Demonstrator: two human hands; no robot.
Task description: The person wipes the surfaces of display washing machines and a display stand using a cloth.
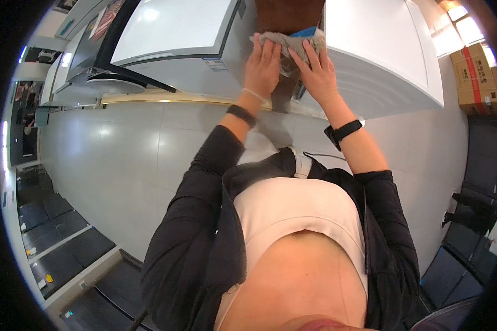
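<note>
Up at the top middle, a grey fuzzy cloth (pixel 284 39) is bunched over something in the gap between two white appliances. My left hand (pixel 261 69) grips its left end, fingers curled over the top edge. On the right end, my right hand (pixel 318 74) holds the same cloth with its fingers laid across it. A bright blue piece (pixel 305 32) shows just behind the cloth; its kind I cannot make out. What lies under the cloth is mostly hidden, though a little clear plastic-like material peeks out between my hands.
A white appliance (pixel 174 27) with a label stands left of the gap, and another white appliance (pixel 375 44) is on the right. A brown surface (pixel 290 14) lies between them. Grey tiled floor (pixel 132 138) spreads below; a cardboard box (pixel 480 77) sits far right.
</note>
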